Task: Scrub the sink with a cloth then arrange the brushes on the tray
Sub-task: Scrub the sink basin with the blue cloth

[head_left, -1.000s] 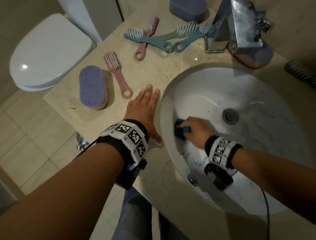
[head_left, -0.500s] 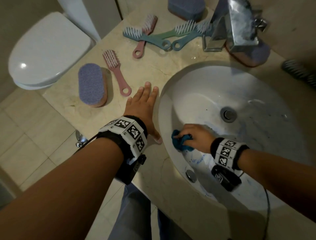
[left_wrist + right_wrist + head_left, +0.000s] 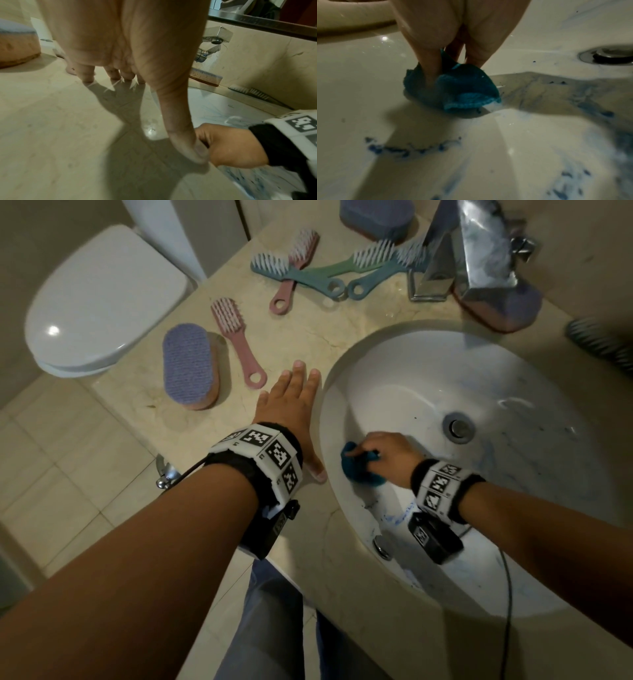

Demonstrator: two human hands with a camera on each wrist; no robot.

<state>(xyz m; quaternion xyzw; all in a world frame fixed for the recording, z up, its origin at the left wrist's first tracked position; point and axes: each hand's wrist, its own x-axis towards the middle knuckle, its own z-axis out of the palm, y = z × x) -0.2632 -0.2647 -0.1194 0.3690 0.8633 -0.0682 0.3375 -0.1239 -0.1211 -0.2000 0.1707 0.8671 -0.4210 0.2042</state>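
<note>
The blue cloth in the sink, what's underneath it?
The cloth, bunched in the right hand's grip, presses on the white sink wall. Blue smears show nearby; whatever lies directly beneath the cloth is covered.

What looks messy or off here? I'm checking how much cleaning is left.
Blue smears streak the sink basin near the cloth that the right hand grips. Several brushes lie crossed in a heap on the counter.
</note>
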